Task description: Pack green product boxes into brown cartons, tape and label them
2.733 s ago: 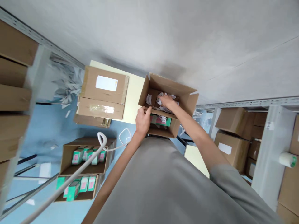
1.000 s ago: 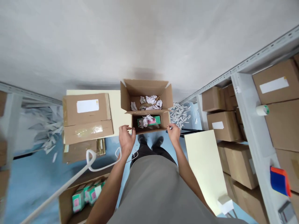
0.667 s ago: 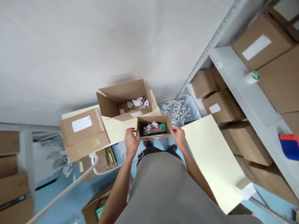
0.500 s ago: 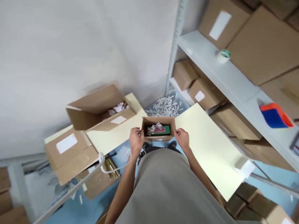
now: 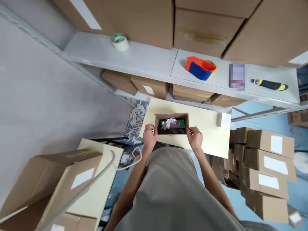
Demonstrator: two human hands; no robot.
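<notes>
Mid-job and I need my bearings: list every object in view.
Small open carton: 1, brown, between the hands
Inner box: 1, green and pink, inside it
Crumpled paper: white, count unclear, on that box
Tables: 2, cream, ahead and lower left
Block: 1, white, ahead table's right end
Shelving: 1, grey, ahead
Tape roll: 1, white and green, shelf left
Band-like item: 1, orange-blue, mid shelf
Pixelated item: 1, greyish, shelf right
Tool: 1, black-yellow, shelf end
Large open carton: 1, brown, left table
Other cartons: many, brown, shelves and floor
Paper strips: many, white, left
Tube: 1, white, lower left
Left hand: 1, small carton's left end
Right hand: 1, its right end
</notes>
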